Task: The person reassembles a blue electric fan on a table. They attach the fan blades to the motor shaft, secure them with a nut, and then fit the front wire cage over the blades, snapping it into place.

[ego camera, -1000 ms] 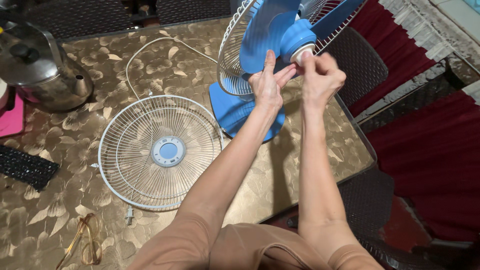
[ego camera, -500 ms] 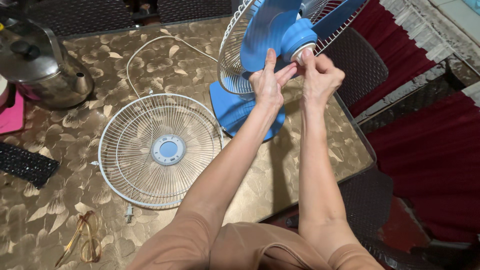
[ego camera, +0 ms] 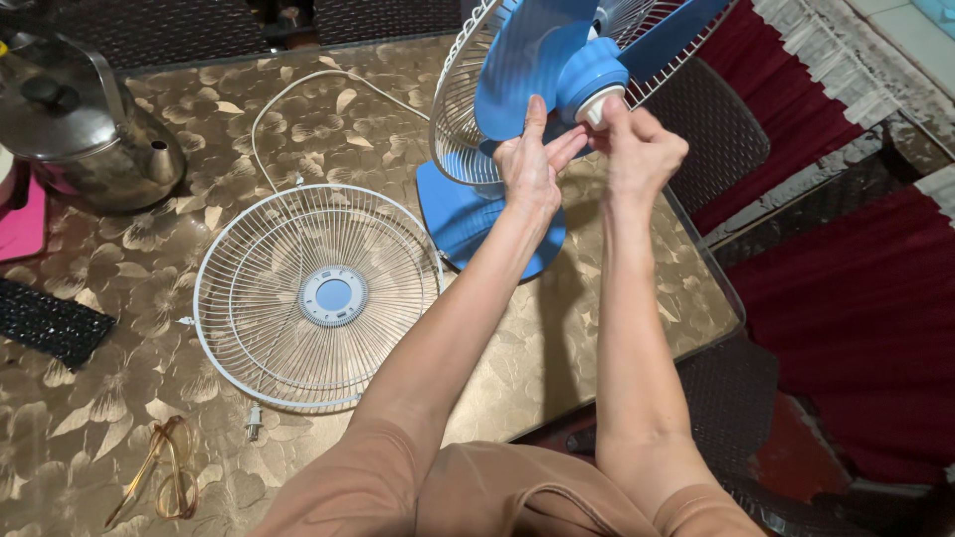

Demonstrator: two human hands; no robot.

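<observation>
Blue plastic blades (ego camera: 527, 60) sit on the hub (ego camera: 589, 75) of a table fan, just above both hands. The right hand (ego camera: 637, 149) pinches the white cap (ego camera: 597, 104) at the hub's front with closed fingertips; the left hand (ego camera: 532, 164) lies flat and open against a blade. In my judgement the cap could slip from that small pinch, or the blade could turn under the flat palm and the fan rock on its blue base (ego camera: 468, 224), below the left wrist. The fan's axis runs from the rear grille (ego camera: 458, 109) towards the hands, tilted down; the loose front grille (ego camera: 318, 296) lies flat to the left of the left forearm.
</observation>
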